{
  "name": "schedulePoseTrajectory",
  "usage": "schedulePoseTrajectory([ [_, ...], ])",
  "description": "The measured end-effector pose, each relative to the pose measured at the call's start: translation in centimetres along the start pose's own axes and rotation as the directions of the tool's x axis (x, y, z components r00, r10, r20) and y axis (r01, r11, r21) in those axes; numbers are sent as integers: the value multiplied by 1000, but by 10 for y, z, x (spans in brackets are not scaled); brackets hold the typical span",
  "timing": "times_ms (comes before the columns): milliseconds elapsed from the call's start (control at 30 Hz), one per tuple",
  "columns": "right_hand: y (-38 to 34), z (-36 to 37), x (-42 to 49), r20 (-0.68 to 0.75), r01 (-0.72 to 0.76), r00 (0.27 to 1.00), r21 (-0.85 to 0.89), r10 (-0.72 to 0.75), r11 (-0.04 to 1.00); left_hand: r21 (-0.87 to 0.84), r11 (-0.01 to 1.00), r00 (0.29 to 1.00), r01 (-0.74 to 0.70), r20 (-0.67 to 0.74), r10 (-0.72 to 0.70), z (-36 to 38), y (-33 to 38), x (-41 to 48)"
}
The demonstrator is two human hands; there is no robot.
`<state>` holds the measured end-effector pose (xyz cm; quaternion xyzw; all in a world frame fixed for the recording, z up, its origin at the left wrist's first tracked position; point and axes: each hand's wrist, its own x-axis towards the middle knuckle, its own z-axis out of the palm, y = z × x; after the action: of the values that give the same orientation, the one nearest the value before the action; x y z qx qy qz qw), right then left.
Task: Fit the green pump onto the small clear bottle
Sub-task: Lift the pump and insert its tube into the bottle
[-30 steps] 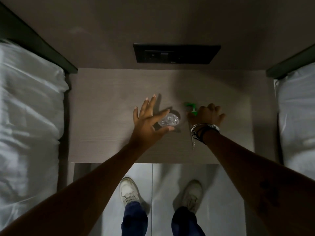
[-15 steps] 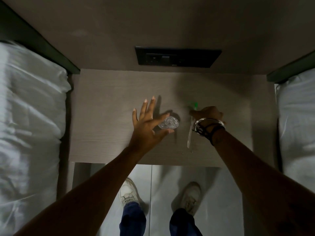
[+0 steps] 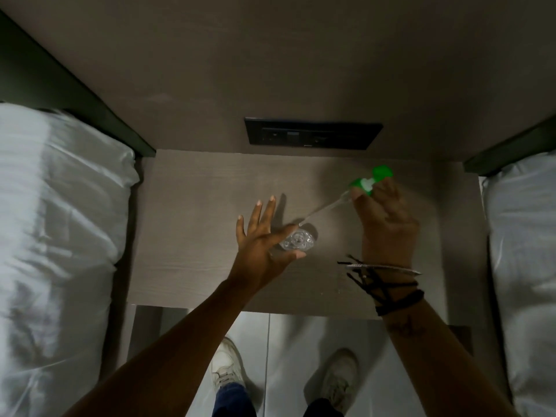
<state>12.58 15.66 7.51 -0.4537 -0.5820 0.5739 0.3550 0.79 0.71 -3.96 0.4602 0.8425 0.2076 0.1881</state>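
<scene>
The small clear bottle stands upright on the wooden bedside table, seen from above. My left hand pinches it between thumb and forefinger, the other fingers spread. My right hand is raised above the table to the right and grips the green pump by its head. The pump's clear dip tube slants down to the left, its tip just above the bottle's mouth.
A black socket panel is set in the wall behind the table. White beds flank the table on both sides. Below the table's front edge are a pale floor and my white shoes.
My right hand lifted the green pump off the table and swung it up, tube pointing at the bottle. My left hand stayed on the bottle.
</scene>
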Motion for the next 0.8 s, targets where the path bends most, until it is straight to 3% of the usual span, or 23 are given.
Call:
schedulePoseTrajectory([
  [167,17,7,-10,57,115,993,-263,-104,958,-23,1000,1000,7,-23,-7,3,-1,-2],
  [400,34,7,-20,230,340,937,-410,-264,846,-19,1000,999,-5,-38,4,7,-6,-2],
  [533,49,9,-31,403,481,865,-493,-299,725,-123,991,995,-47,-95,35,6,-6,-2],
  [633,60,11,-37,449,500,851,-537,-272,679,-117,991,995,-61,-84,51,6,-6,-3],
  [800,72,20,-32,403,451,884,-603,-237,658,-137,988,994,-71,-97,58,7,-5,-5],
])
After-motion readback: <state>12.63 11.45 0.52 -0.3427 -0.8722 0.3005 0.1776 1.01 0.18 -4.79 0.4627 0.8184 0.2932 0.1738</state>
